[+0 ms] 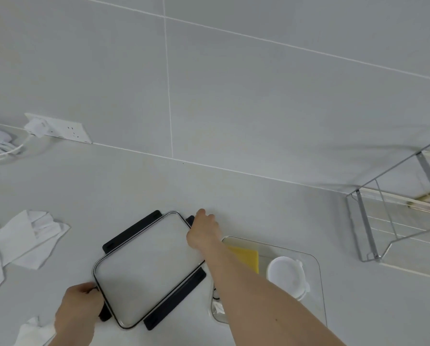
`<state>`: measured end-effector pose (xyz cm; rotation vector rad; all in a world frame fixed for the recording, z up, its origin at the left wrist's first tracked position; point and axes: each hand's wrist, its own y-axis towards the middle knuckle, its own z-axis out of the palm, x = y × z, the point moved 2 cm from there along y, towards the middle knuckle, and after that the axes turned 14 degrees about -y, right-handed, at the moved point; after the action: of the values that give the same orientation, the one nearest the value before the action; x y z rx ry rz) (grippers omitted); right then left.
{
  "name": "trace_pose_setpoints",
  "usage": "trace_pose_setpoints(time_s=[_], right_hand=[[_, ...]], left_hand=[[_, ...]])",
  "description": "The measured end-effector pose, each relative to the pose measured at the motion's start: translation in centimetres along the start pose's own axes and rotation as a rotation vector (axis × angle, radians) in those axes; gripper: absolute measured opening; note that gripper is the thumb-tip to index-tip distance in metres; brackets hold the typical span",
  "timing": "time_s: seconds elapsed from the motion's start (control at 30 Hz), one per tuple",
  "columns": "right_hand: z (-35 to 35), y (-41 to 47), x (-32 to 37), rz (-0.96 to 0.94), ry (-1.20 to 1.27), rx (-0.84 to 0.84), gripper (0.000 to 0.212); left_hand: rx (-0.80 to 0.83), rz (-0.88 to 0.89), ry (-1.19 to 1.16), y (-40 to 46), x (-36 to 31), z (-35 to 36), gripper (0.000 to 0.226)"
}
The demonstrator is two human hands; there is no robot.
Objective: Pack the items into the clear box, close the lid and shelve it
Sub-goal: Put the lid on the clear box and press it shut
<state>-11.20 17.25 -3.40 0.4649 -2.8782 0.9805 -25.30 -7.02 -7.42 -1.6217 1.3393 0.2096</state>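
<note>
The clear lid (146,268) with black clip flaps lies flat on the white counter, at lower centre. My left hand (77,313) grips its near left corner. My right hand (204,231) grips its far right corner, with my forearm crossing over the box. The clear box (316,268) stands open just right of the lid. Inside it I see a yellow sponge (246,254) and a round white container (286,274). A small black-and-white item (217,304) shows at the box's near left corner, partly hidden by my arm.
White cloths (31,238) lie at the left, another (34,333) at the lower left edge. A wall socket with a plugged charger (37,126) and cables sits at the back left. A metal wire shelf rack (389,221) stands at the right against the tiled wall.
</note>
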Motion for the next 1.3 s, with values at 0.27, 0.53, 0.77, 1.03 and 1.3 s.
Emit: trace_pose_setpoints(time_s=[0.27, 0.53, 0.77, 1.03, 1.3], right_hand=[[-0.1, 1.8, -0.6, -0.042, -0.061, 0.014, 0.033], [-3.9, 2.0, -1.5, -0.09, 0.061, -0.134, 0.036], [-11.8, -2.0, -7.7, -0.085, 0.785, -0.216, 0.021], [-11.1, -8.8, -20.1, 0.164, 1.43, -0.312, 0.027], [-6.1, -12.4, -27.6, 0.261, 1.541, -0.328, 0.01]], left_hand=[[-0.117, -0.094, -0.251, 1.5, -0.4, 0.6, 0.042], [-0.179, 0.09, -0.58, -0.3, -7.2, 0.5, 0.04], [0.177, 0.293, -0.769, -4.5, -15.5, 1.8, 0.043], [0.712, 0.273, -0.847, -11.4, -17.3, 9.0, 0.038], [0.821, 0.147, -0.874, -17.2, -13.5, 14.0, 0.03]])
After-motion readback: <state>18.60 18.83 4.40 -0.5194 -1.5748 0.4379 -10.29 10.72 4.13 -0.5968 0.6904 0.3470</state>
